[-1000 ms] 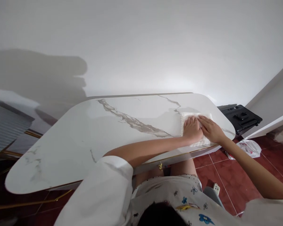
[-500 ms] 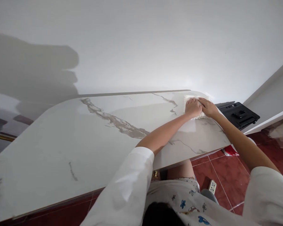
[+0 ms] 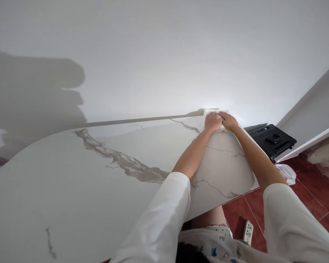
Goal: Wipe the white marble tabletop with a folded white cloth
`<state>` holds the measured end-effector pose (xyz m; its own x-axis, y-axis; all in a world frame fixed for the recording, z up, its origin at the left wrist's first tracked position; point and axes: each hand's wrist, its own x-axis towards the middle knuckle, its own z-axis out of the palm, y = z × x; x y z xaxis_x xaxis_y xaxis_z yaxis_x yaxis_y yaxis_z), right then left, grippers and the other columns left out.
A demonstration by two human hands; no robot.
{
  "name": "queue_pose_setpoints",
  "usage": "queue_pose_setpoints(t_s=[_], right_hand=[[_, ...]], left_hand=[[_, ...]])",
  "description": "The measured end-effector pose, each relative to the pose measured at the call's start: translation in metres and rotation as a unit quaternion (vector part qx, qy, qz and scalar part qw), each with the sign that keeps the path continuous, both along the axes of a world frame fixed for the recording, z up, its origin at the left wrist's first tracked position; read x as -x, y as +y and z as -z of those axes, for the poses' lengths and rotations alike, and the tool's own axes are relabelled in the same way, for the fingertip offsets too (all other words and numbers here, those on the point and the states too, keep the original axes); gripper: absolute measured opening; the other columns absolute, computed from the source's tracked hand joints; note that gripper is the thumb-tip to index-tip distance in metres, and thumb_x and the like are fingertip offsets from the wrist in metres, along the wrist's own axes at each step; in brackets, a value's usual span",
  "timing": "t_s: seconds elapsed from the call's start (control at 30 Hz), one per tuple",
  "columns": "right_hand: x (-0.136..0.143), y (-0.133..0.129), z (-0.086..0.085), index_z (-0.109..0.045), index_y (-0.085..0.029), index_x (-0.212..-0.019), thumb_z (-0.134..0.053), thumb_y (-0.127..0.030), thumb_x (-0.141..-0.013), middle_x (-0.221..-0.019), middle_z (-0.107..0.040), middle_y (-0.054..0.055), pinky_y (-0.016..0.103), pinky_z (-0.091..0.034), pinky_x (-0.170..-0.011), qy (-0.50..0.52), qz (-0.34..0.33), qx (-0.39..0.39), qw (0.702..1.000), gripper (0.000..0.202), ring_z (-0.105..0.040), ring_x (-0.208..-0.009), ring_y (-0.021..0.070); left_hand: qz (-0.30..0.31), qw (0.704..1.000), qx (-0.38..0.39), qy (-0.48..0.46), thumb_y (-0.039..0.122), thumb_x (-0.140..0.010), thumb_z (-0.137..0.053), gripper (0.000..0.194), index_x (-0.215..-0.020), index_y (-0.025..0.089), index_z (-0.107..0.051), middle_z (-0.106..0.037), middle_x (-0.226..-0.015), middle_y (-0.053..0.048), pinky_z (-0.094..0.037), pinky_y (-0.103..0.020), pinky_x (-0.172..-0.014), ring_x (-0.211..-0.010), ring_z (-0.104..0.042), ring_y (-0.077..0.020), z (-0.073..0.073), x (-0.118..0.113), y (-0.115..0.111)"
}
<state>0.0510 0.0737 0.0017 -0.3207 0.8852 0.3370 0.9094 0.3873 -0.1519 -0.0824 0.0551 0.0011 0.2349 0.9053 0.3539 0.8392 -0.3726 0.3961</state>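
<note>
White wall (image 3: 159,54) filled your upper view, dark shadow (image 3: 35,91) on its left side. Your white table (image 3: 71,197), grey-veined like marble, ran along it, far edge just beside the wall. Red floor tiles (image 3: 312,190) showed past the table's right end. Your 2 arms (image 3: 192,153), in white sleeves (image 3: 159,215), reached across the table. Black case (image 3: 276,140) sat near the table's right end, by the wall. White plastic bag (image 3: 287,173) lay on the tiles, nearer you than the case. White cloth (image 3: 222,128) was on the far right of the table, right at the wall-side edge. Your left hand (image 3: 213,121) and right hand (image 3: 229,121) were together on it, palms down, fingers laid out flat, not clamped on anything. 1 power strip (image 3: 248,232) showed just beside your leg (image 3: 209,218), against the tiles.
</note>
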Motion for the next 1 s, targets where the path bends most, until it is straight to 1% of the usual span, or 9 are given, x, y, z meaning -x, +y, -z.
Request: queue_pose_setpoints(t_s=[0.1, 0.23, 0.4, 0.53, 0.67, 0.77, 0.87, 1.0], right_hand=[[0.0, 0.0, 0.002, -0.053, -0.019, -0.133, -0.039, -0.024, -0.09, -0.142, -0.049, 0.004, 0.04, -0.036, -0.109, 0.0, 0.0, -0.005, 1.0, 0.046, -0.045, -0.131, 0.0227], [0.002, -0.01, 0.007, -0.052, -0.016, -0.134, -0.034, -0.023, -0.092, -0.142, -0.049, 0.006, 0.04, -0.033, -0.111, -0.011, -0.016, -0.019, 1.0, 0.046, -0.042, -0.133, 0.0219], [0.009, -0.036, 0.009, -0.05, -0.011, -0.135, -0.032, -0.021, -0.091, -0.144, -0.046, 0.011, 0.042, -0.032, -0.112, -0.022, -0.019, -0.003, 1.0, 0.049, -0.04, -0.134, 0.0243], [0.015, -0.064, 0.008, -0.048, -0.012, -0.137, -0.033, -0.021, -0.091, -0.146, -0.044, 0.01, 0.044, -0.03, -0.112, -0.032, -0.038, -0.001, 0.999, 0.049, -0.038, -0.135, 0.0251], [0.019, -0.093, 0.005, -0.047, -0.011, -0.137, -0.034, -0.02, -0.091, -0.145, -0.044, 0.01, 0.041, -0.031, -0.112, -0.046, -0.042, 0.005, 0.998, 0.049, -0.038, -0.135, 0.0239], [0.02, -0.119, 0.003, -0.047, -0.009, -0.137, -0.034, -0.02, -0.091, -0.144, -0.045, 0.012, 0.04, -0.032, -0.112, -0.057, -0.061, 0.008, 0.996, 0.049, -0.039, -0.135, 0.0235], [0.017, -0.151, 0.002, -0.048, -0.008, -0.136, -0.034, -0.02, -0.091, -0.143, -0.046, 0.013, 0.04, -0.033, -0.112, -0.068, -0.089, -0.006, 0.994, 0.049, -0.041, -0.134, 0.0238], [0.003, -0.202, 0.004, -0.048, -0.004, -0.135, -0.034, -0.021, -0.092, -0.14, -0.048, 0.017, 0.043, -0.037, -0.109, -0.083, -0.101, -0.035, 0.991, 0.049, -0.044, -0.132, 0.0264]], left_hand=[[0.003, 1.0, -0.005, 0.016, 0.023, -0.092, -0.032, 0.039, -0.122, 0.011, -0.053, -0.053, -0.133, -0.012, -0.027, -0.036, -0.111, -0.129, -0.041, -0.0226, -0.001, 0.002, -0.004], [0.008, 0.999, -0.005, 0.035, 0.023, -0.092, -0.031, 0.041, -0.127, 0.011, -0.049, -0.048, -0.139, -0.013, -0.025, -0.036, -0.113, -0.132, -0.037, -0.0224, 0.0, 0.005, -0.016], [0.012, 0.998, -0.015, 0.054, 0.024, -0.092, -0.03, 0.044, -0.129, 0.008, -0.048, -0.047, -0.14, -0.014, -0.025, -0.036, -0.113, -0.132, -0.036, -0.024, 0.004, 0.013, -0.04], [0.01, 0.998, 0.002, 0.066, 0.024, -0.092, -0.03, 0.048, -0.135, 0.007, -0.043, -0.041, -0.145, -0.014, -0.022, -0.037, -0.114, -0.137, -0.032, -0.0251, 0.006, 0.019, -0.065], [0.0, 0.998, 0.038, 0.056, 0.026, -0.092, -0.031, 0.05, -0.139, 0.008, -0.038, -0.036, -0.15, -0.014, -0.02, -0.039, -0.116, -0.14, -0.028, -0.0254, 0.002, 0.022, -0.096], [-0.02, 0.997, 0.065, 0.043, 0.027, -0.092, -0.031, 0.052, -0.141, 0.008, -0.037, -0.033, -0.152, -0.013, -0.018, -0.037, -0.117, -0.142, -0.025, -0.025, -0.003, 0.023, -0.126], [-0.026, 0.994, 0.094, 0.039, 0.027, -0.091, -0.032, 0.055, -0.142, 0.007, -0.036, -0.031, -0.153, -0.012, -0.018, -0.036, -0.118, -0.142, -0.024, -0.0245, -0.008, 0.021, -0.161], [0.0, 0.993, 0.11, 0.041, 0.025, -0.09, -0.032, 0.057, -0.144, 0.006, -0.034, -0.03, -0.153, -0.012, -0.018, -0.038, -0.118, -0.143, -0.022, -0.0254, -0.013, 0.014, -0.207]])
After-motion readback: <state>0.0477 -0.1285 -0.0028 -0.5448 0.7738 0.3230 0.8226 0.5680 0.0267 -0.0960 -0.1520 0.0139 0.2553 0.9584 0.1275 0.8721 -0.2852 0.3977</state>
